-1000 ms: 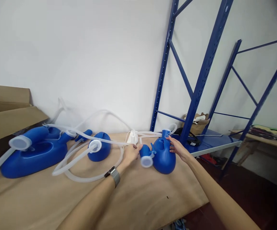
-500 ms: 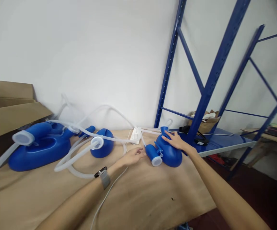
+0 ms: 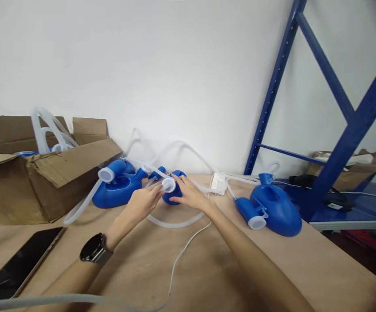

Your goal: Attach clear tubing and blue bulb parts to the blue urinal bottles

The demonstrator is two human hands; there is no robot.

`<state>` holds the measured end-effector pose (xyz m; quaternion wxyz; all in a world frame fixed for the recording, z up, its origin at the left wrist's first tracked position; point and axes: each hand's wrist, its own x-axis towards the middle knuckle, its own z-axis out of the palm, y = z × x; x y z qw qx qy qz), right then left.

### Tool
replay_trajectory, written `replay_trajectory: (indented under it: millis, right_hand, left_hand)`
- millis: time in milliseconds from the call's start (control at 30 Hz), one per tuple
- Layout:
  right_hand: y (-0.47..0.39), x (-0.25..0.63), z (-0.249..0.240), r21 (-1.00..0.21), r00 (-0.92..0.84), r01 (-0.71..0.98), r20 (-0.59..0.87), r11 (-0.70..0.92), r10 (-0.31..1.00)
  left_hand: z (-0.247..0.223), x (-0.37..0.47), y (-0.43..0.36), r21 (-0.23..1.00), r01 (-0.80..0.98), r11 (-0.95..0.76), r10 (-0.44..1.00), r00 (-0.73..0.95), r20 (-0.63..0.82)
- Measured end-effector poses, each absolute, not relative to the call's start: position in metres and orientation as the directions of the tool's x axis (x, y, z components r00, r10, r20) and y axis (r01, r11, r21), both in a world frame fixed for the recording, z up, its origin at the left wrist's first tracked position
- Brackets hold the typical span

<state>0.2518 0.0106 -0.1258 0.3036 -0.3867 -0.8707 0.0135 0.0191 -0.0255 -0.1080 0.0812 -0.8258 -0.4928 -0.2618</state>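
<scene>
In the middle stands a blue urinal bottle [image 3: 177, 174] with a white cap [image 3: 168, 185] facing me, partly hidden behind my hands. My left hand [image 3: 145, 200] is closed at the cap, its fingers pinching the hose end there. My right hand [image 3: 189, 193] curves over the right side of this bottle, thumb below and fingers on top. A clear hose [image 3: 175, 225] loops on the table below them. To the left lies another blue urinal bottle [image 3: 116, 193] with a hose. On the right, a third blue urinal bottle [image 3: 279, 208] lies with its blue cup [image 3: 248, 210] beside it.
A cardboard box [image 3: 45, 186] holding white-handled items and hoses stands at the left. Near it lies a black phone or tablet [image 3: 21, 260]. A white power strip [image 3: 218, 183] sits by the wall, its cable crossing the table. Blue shelving [image 3: 334, 117] rises at the right.
My view has turned left. Both hands have moved left, the right one letting go of the right-hand bottle, and now hold the middle bottle and its cap.
</scene>
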Motion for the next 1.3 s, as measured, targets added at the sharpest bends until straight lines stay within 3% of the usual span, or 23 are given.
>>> replay_trajectory:
  millis: [167,233,367,433,533,633,733,833,933,1133,1300]
  right_hand:
    - [0.045,0.233,-0.125,-0.248,-0.552,0.591,0.571,0.768,0.608]
    - [0.047,0.227,-0.123,-0.253,-0.570,0.551,0.582,0.795,0.580]
    - [0.049,0.218,-0.118,-0.316,-0.564,0.532,0.559,0.785,0.608]
    - [0.050,0.217,-0.116,-0.338,-0.552,0.528,0.560,0.779,0.617]
    - [0.050,0.218,-0.115,-0.360,-0.552,0.504,0.565,0.785,0.614]
    - [0.047,0.218,-0.114,-0.370,-0.572,0.481,0.555,0.795,0.605]
    - [0.043,0.213,-0.115,-0.322,-0.597,0.482,0.560,0.815,0.574]
    - [0.041,0.207,-0.116,-0.250,-0.608,0.510,0.572,0.823,0.550]
    - [0.039,0.203,-0.116,-0.232,-0.628,0.522,0.546,0.821,0.554]
    - [0.033,0.197,-0.110,-0.283,-0.661,0.528,0.455,0.801,0.597]
    - [0.028,0.192,-0.106,-0.333,-0.638,0.567,0.402,0.754,0.657]
  left_hand:
    - [-0.110,-0.038,-0.004,0.341,0.688,-0.640,0.752,0.470,0.462]
    - [-0.114,-0.047,-0.001,0.294,0.714,-0.636,0.726,0.424,0.541]
    - [-0.139,-0.031,-0.007,0.220,0.874,-0.434,0.636,0.125,0.762]
    - [-0.152,-0.015,-0.013,0.242,0.855,-0.459,0.660,0.145,0.738]
    - [-0.165,0.002,-0.017,0.510,0.737,-0.445,0.832,0.128,0.540]
    - [-0.170,0.005,-0.017,0.833,0.416,-0.364,0.928,0.234,0.289]
    - [-0.169,0.004,-0.015,0.977,0.088,-0.193,0.943,0.293,0.160]
    - [-0.166,0.006,-0.014,0.994,-0.067,-0.089,0.968,0.231,0.103]
    - [-0.162,0.010,-0.016,0.995,-0.080,-0.067,0.977,0.197,0.081]
    - [-0.162,0.011,-0.017,0.987,-0.139,-0.079,0.976,0.191,0.105]
    - [-0.156,0.002,-0.015,0.969,-0.175,-0.173,0.979,0.081,0.189]
